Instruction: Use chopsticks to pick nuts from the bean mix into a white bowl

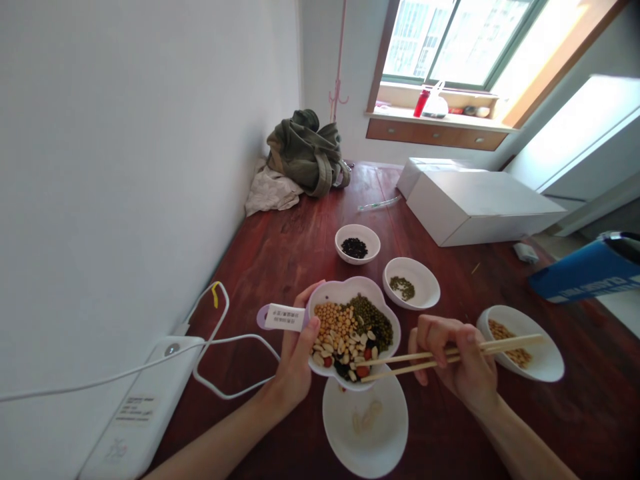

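Note:
My left hand (299,343) grips a flower-shaped bowl (395,319) by its left side, near a labelled handle (284,317). Inside are yellow beans (334,320), green beans (373,319), peanuts, black beans and a few red pieces. My right hand (457,353) is closed around wooden chopsticks (510,343), whose tips touch the contents at the bowl's lower right. Partly under the bowl is a white dish (365,450) with a few pale pieces. Behind stand a bowl of black beans (355,248) and a bowl with green beans (402,288); at right, a bowl holds yellowish pieces (509,342).
White boxes (485,200) stand at the back right, a blue container (585,270) at the right edge. A green bag (306,153) lies against the wall. A white power bank (145,407) and cable (225,340) are at left. A clear tube (379,204) lies behind.

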Action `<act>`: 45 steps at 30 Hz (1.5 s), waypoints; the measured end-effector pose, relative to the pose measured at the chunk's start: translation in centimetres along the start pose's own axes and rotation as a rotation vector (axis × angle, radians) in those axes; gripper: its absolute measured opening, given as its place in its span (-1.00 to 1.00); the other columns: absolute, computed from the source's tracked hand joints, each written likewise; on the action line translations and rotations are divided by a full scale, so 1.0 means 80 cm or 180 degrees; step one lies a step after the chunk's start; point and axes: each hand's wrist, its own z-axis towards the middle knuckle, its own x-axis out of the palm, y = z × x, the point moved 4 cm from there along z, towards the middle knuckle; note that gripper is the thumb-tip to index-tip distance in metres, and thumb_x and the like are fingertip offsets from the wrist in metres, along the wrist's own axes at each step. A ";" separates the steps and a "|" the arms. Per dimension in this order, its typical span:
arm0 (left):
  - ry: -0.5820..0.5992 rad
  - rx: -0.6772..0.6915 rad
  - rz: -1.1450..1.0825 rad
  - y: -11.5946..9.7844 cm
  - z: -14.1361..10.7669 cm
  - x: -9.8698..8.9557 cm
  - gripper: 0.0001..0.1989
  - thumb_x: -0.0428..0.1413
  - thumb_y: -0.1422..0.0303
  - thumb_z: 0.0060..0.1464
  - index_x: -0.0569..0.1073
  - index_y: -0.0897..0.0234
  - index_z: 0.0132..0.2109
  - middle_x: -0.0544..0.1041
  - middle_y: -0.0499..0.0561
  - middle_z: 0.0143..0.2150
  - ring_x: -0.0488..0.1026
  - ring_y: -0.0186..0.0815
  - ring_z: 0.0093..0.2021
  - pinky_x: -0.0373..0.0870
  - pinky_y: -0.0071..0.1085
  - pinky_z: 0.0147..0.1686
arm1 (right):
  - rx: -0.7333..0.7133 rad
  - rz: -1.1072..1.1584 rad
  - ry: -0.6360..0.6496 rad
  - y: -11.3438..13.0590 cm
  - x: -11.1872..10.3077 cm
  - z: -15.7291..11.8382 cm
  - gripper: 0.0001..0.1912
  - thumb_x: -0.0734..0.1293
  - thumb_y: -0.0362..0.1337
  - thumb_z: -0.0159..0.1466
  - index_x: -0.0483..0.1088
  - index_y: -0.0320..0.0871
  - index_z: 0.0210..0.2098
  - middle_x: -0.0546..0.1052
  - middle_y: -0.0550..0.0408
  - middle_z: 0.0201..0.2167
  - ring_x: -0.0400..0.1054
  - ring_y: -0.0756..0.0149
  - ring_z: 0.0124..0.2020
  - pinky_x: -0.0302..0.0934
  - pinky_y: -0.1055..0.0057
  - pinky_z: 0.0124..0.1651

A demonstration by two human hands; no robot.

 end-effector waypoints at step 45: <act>-0.0024 0.0239 0.0159 -0.011 0.003 0.007 -0.44 0.09 0.07 0.48 0.36 0.11 0.49 0.59 0.15 0.32 0.46 0.06 0.41 0.40 -0.03 0.42 | -0.0295 -0.0188 -0.0093 0.020 0.007 -0.001 -0.29 0.18 0.13 0.60 0.40 -0.16 -0.55 0.35 0.11 -0.59 0.42 0.30 -0.66 0.18 0.38 -0.62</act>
